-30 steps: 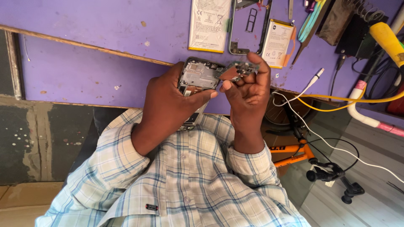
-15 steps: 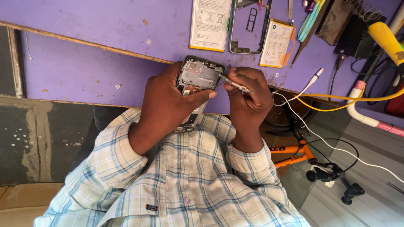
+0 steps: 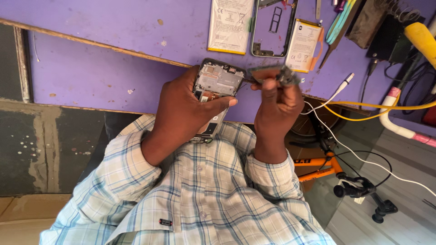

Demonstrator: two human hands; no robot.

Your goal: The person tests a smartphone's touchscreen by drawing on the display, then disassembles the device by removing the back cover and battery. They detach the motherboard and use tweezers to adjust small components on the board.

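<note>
My left hand grips an opened phone with its back cover off, so the grey inner plate and circuit parts show. The thumb lies across the phone's lower half. My right hand is just right of the phone and pinches a small dark piece. That piece is blurred and touches the phone's upper right corner. I cannot tell whether it is a tool or a phone part. Both hands are held above the edge of the purple worktop.
On the worktop lie two flat batteries, a bare phone frame and tweezers. A white cable, a yellow cable and a yellow-handled tool sit at the right. An orange bicycle frame lies below.
My right hand has lifted slightly and shifted right, and the dark piece now sits at the phone's top right corner. My left hand still holds the phone, tilted a little differently.
</note>
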